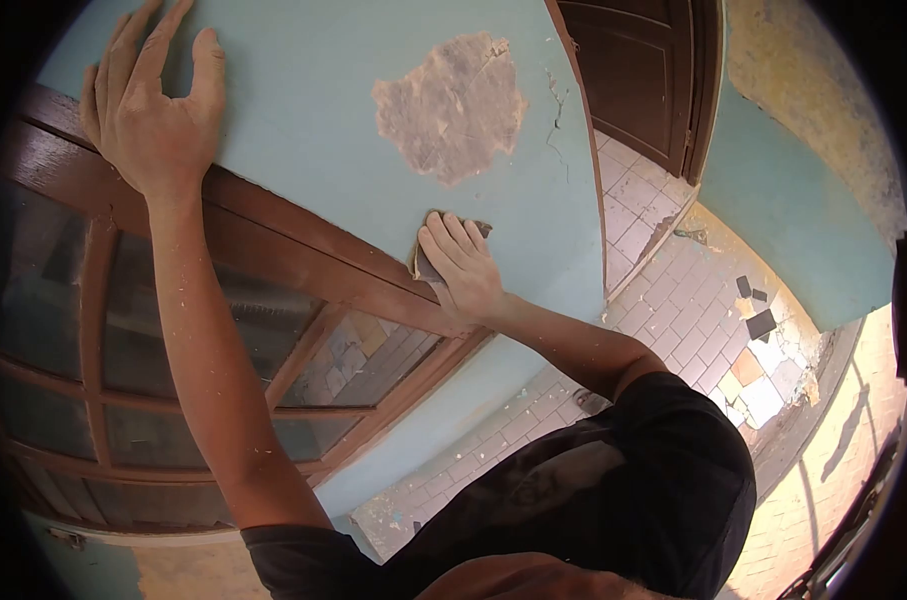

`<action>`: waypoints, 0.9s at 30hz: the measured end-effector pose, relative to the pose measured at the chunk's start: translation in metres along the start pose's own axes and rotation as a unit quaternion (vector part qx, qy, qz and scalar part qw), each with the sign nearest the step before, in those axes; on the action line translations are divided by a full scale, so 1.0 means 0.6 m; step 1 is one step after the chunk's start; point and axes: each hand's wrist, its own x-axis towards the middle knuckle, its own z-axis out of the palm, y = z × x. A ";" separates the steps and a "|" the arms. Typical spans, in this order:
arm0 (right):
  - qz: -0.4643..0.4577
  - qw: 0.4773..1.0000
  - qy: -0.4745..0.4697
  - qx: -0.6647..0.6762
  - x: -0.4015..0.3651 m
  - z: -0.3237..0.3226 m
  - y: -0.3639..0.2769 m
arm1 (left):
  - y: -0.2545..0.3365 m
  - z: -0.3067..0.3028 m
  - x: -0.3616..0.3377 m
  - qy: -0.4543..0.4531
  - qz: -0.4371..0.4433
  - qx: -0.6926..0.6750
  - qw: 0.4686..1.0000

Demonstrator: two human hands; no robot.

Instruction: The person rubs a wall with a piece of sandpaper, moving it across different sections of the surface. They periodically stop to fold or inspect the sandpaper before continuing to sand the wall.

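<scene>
My left hand (158, 110) lies on the pale blue wall (293, 100) just above the brown window frame (263, 225), thumb and fingers spread, holding nothing. Lower and to the right, my right hand (463, 265) presses a dark folded piece of sandpaper (428, 262) flat against the wall. Its edges stick out past my fingers on both sides, and the rest is covered by the palm. Above that hand is a rough bare patch (453, 108) where the paint has come off.
A crack (555, 115) runs down the wall near its right edge. Beyond that edge are a dark brown door (633, 70) and a tiled floor (663, 320). Broken tile pieces (763, 385) and dark scraps (761, 324) lie on the floor. Glass panes (203, 300) fill the window.
</scene>
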 end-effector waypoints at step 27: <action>0.091 0.971 0.202 -0.091 0.212 -0.101 0.187 | -0.013 0.000 -0.004 -0.017 0.014 0.023 0.999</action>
